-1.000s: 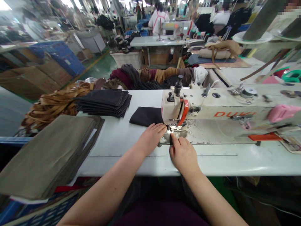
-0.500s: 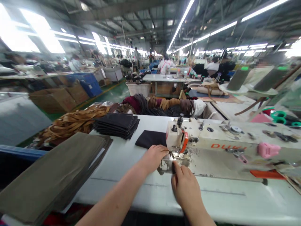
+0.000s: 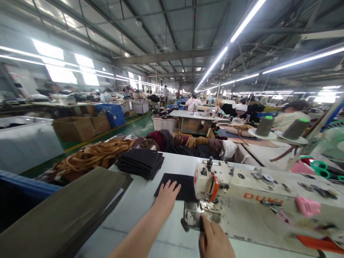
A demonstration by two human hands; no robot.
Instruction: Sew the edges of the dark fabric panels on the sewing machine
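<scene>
My left hand [image 3: 168, 196] lies with fingers spread over a dark fabric piece [image 3: 185, 182] on the white table, left of the sewing machine head [image 3: 205, 181]. The fabric's right end reaches behind the machine head. My right hand [image 3: 216, 238] is at the front of the metal needle plate [image 3: 192, 215], its index fingertip touching the plate. Its fingers are bent close together, and a narrow dark edge shows beside the index finger; what it is I cannot make out. The presser foot area is partly shadowed.
A stack of dark fabric pieces [image 3: 141, 161] sits at the table's back left, and a larger olive-brown stack [image 3: 67, 208] nearer me. Beyond the back edge lie tan straps [image 3: 94, 156]. Grey thread cones [image 3: 264, 126] stand at right. A pink object [image 3: 307, 206] rests on the machine.
My left hand has moved left and away from the needle area, spreading onto the dark fabric piece. My right hand stays by the needle plate. The camera view has tilted up.
</scene>
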